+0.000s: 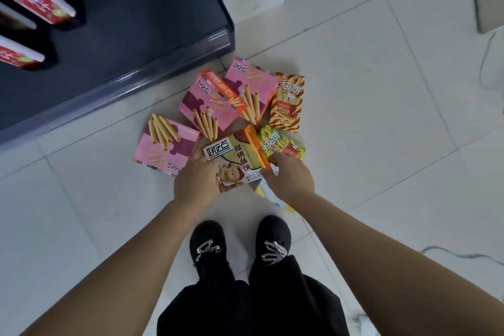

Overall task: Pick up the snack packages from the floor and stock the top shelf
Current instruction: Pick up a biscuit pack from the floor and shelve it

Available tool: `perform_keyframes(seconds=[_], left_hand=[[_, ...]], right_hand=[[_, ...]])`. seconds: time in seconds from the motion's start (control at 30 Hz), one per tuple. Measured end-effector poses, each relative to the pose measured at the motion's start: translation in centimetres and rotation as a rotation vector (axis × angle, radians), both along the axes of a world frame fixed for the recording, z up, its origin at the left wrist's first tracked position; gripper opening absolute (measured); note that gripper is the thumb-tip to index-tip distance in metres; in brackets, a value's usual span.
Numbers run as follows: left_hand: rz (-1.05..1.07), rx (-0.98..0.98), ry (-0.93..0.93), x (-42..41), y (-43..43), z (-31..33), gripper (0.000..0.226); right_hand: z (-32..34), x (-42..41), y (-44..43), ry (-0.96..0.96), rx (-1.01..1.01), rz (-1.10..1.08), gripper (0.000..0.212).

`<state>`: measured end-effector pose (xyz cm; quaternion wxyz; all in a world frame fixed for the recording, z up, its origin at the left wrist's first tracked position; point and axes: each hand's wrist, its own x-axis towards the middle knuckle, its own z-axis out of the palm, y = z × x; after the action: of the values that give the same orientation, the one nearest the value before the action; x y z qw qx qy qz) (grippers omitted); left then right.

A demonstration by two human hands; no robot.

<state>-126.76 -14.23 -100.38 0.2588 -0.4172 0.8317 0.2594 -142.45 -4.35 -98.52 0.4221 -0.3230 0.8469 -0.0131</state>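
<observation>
Pale floor tiles (381,117) carry pink boxes (166,150); left hand (197,183) and right hand (289,178) seemingly pinch the 好吃点 box (237,158).

The snack pile lies on the floor (381,117) directly ahead of your shoes (207,240), just off the near corner of the shelf unit (122,22) at your left front. The left wafer-stick box (166,147), centre wafer-stick box (207,106) and rear wafer-stick box (251,82) fan away from you. The rear bag (287,102) lies right of them, with the near bag (281,144) before it. The cookie box (234,161) sits nearest you, held at its edges between your left hand (196,183) and right hand (289,177). The shelved boxes (38,5) rest on the shelf unit, far left.
</observation>
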Motion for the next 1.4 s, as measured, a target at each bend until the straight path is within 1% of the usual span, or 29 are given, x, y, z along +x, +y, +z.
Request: perform_keyframes(seconds=[0.07, 0.1, 0.17, 0.27, 0.33, 0.37, 0.43, 0.5, 0.53, 0.6, 0.67, 0.73, 0.83, 0.93, 1.1, 1.23, 1.37, 1.4], left_hand=[[0.031, 0.029, -0.027, 0.3, 0.3, -4.6, 0.031], [0.085, 0.067, -0.040, 0.4, 0.4, -6.7, 0.032], [0.241, 0.135, -0.058, 0.3, 0.6, -10.3, 0.036], [0.476, 0.239, -0.058, 0.0, 0.7, -14.0, 0.055], [0.730, 0.359, -0.046, 0.4, 0.7, -17.5, 0.064], [0.865, 0.435, -0.021, 0.4, 0.7, -17.9, 0.063], [1.106, 0.578, 0.035, 0.3, 0.8, -18.6, 0.051], [1.248, 0.706, 0.104, -0.1, 0.8, -17.6, 0.034], [1.273, 0.747, 0.135, -0.1, 0.7, -16.8, 0.025], [1.272, 0.787, 0.202, -0.2, 0.5, -14.8, 0.015], [1.282, 0.783, 0.270, 0.0, 0.4, -12.4, 0.018], [1.285, 0.751, 0.296, 0.2, 0.3, -9.7, 0.021], [1.258, 0.687, 0.321, 0.4, -0.1, -4.4, 0.023], [1.250, 0.605, 0.357, 0.9, -0.7, 1.8, 0.020], [1.289, 0.561, 0.464, 1.5, -1.8, 12.5, 0.023], [1.287, 0.462, 0.508, 2.0, -2.9, 20.6, 0.024], [1.325, 0.359, 0.551, 3.2, -3.7, 27.9, 0.018], [1.342, 0.337, 0.560, 3.5, -3.8, 29.7, 0.020]], right_hand=[[-3.8, -0.1, 0.0, -0.035, 0.047, -0.014, 0.032], [-5.5, -0.1, 0.0, -0.047, 0.064, -0.021, 0.033], [-8.6, -0.2, -0.2, -0.063, 0.079, -0.025, 0.035], [-11.4, -0.4, -0.9, -0.084, 0.076, -0.017, 0.039], [-13.8, -0.2, -1.3, -0.092, 0.055, -0.049, 0.043], [-14.0, -0.1, -1.3, -0.093, 0.035, -0.079, 0.043], [-14.6, 0.3, -1.5, -0.085, -0.003, -0.138, 0.041], [-14.4, 0.7, -1.8, -0.044, -0.029, -0.183, 0.038], [-14.0, 0.8, -2.1, -0.019, -0.037, -0.207, 0.037], [-12.8, 0.6, -2.5, 0.004, -0.058, -0.253, 0.034], [-10.9, 0.2, -2.8, -0.004, -0.084, -0.298, 0.034], [-8.3, -0.1, -2.8, 0.001, -0.103, -0.335, 0.034], [-3.2, -0.2, -2.8, 0.009, -0.129, -0.395, 0.033], [2.6, 0.0, -2.9, -0.017, -0.173, -0.457, 0.033], [12.2, 0.4, -3.8, -0.026, -0.275, -0.455, 0.029], [19.6, 0.9, -5.1, -0.057, -0.369, -0.451, 0.024], [26.5, 1.8, -6.5, -0.060, -0.416, -0.381, 0.022], [28.1, 2.0, -6.9, -0.060, -0.427, -0.356, 0.020]])
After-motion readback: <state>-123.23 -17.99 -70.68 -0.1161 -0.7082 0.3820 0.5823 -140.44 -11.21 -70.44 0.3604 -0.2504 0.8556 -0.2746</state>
